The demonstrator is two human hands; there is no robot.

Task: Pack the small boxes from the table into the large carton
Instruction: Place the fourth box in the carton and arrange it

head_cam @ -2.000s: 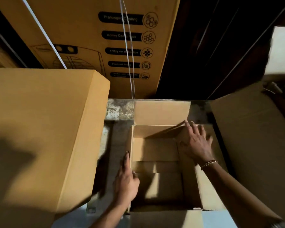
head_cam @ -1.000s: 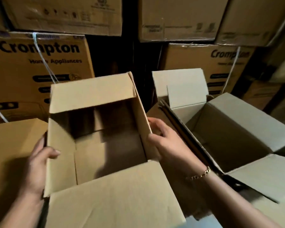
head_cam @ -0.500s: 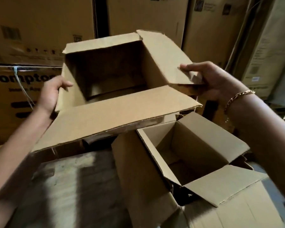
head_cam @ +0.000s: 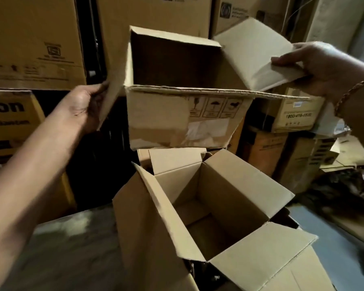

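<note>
Cardboard small box [head_cam: 183, 114], on the worktop [head_cam: 72, 244] moments ago, now hangs raised over the open large carton [head_cam: 153, 223]. Left hand [head_cam: 80, 110] fingers [head_cam: 94, 92] pinch its left flap [head_cam: 115, 80]; right hand [head_cam: 324, 68] grips the right flap [head_cam: 254, 53]. Lowering it in seems next.

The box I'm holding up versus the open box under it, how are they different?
The held box is in the air, its side flaps gripped by the left hand and right hand; the lower box sits untouched. The held box carries handling symbols and a torn label; the lower box's visible faces look plain. Both are open-topped brown cardboard.
</note>
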